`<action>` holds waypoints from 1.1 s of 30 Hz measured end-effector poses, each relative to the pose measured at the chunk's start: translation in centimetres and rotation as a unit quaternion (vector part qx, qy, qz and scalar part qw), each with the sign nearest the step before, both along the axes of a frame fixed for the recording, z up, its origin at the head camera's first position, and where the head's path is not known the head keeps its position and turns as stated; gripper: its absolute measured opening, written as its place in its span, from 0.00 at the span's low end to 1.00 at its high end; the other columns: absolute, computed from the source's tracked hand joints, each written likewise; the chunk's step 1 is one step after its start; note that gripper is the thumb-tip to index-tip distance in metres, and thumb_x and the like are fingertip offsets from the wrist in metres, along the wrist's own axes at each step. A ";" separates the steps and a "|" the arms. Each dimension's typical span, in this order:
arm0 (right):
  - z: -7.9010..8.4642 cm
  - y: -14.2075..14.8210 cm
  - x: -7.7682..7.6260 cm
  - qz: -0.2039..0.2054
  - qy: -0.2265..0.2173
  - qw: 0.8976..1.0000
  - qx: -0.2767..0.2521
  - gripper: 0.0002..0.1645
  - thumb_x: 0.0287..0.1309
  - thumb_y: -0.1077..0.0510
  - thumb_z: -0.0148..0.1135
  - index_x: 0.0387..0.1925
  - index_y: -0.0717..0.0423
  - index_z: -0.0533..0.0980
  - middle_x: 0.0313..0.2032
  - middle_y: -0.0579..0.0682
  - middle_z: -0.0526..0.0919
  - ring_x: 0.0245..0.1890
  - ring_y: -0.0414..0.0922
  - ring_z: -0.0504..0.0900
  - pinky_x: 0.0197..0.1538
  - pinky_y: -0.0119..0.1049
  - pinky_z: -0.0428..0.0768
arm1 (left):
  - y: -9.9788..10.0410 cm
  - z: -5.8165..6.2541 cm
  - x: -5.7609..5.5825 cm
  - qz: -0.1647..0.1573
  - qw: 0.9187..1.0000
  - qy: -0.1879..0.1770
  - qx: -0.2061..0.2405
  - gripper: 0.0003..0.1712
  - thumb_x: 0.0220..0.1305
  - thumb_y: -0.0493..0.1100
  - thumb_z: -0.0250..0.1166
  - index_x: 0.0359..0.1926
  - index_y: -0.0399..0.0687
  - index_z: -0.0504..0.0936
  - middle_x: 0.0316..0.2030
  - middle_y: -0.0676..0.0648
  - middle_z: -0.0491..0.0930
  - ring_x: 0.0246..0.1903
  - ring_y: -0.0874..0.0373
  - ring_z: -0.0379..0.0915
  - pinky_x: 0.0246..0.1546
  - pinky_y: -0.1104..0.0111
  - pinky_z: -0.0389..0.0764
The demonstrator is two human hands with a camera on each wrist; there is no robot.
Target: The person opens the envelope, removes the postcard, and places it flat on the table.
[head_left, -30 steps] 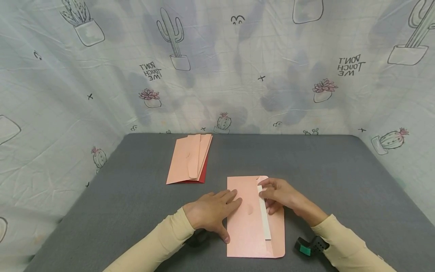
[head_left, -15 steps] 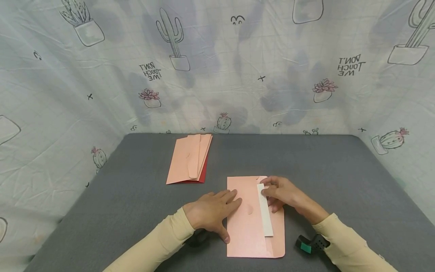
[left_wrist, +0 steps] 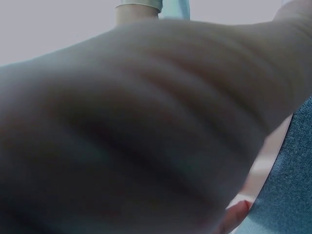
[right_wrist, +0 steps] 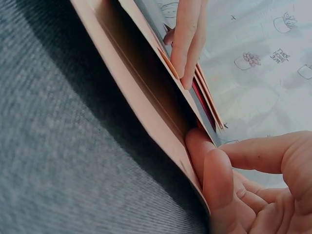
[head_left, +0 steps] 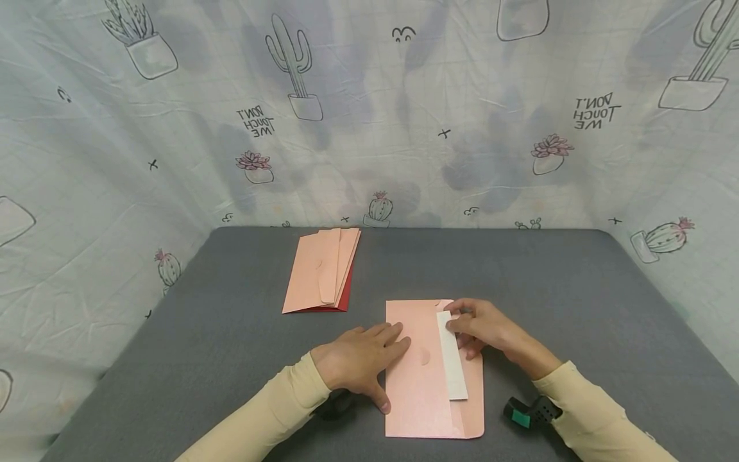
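Note:
A pink envelope (head_left: 417, 378) lies on the grey table in the head view, its flap open to the right. From its opening a narrow part of white paper (head_left: 453, 359) shows, tilted slightly; whatever lies inside the envelope is hidden. My right hand (head_left: 482, 327) pinches this paper near its upper end, other fingers over the flap. My left hand (head_left: 364, 359) rests with spread fingers on the envelope's left edge. In the right wrist view the envelope (right_wrist: 136, 102) is seen edge-on, gaping, with the right hand's fingers (right_wrist: 217, 178) at its mouth. Mostly blurred skin fills the left wrist view.
Further back on the left lies a small stack of pink envelopes (head_left: 312, 269), with a red piece (head_left: 346, 294) beneath. A patterned curtain (head_left: 369, 115) stands behind the grey table (head_left: 543, 276). A black device (head_left: 531, 412) sits at the right wrist.
The right hand has shifted slightly right and away from me, drawing the white paper along, so a wider strip shows outside the envelope's opening. The left hand has stayed in place.

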State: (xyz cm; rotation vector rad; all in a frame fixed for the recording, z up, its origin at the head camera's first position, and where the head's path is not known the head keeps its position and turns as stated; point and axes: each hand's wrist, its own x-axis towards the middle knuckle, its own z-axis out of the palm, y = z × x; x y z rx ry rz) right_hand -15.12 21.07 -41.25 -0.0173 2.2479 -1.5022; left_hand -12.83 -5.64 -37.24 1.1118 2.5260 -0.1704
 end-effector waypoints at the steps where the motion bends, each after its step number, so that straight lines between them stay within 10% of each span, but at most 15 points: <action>1: 0.0 0.1 0.0 0.004 0.003 1.000 0.000 0.30 0.67 0.57 0.61 0.66 0.66 0.67 0.24 0.52 0.81 0.15 0.39 0.79 0.24 0.37 0.83 | 0.0 0.0 0.0 0.001 1.000 -0.001 0.000 0.64 0.43 0.71 0.78 0.78 0.60 0.60 0.79 0.49 0.55 0.78 0.53 0.54 0.69 0.52 0.70; 33: 0.1 0.7 -0.2 -0.001 0.033 0.999 0.034 0.30 0.64 0.57 0.63 0.63 0.66 0.69 0.24 0.49 0.81 0.18 0.42 0.79 0.24 0.38 0.82 | 0.0 -0.1 -0.1 -0.004 1.000 0.009 -0.005 0.64 0.42 0.72 0.78 0.78 0.60 0.60 0.79 0.50 0.56 0.77 0.54 0.55 0.70 0.53 0.69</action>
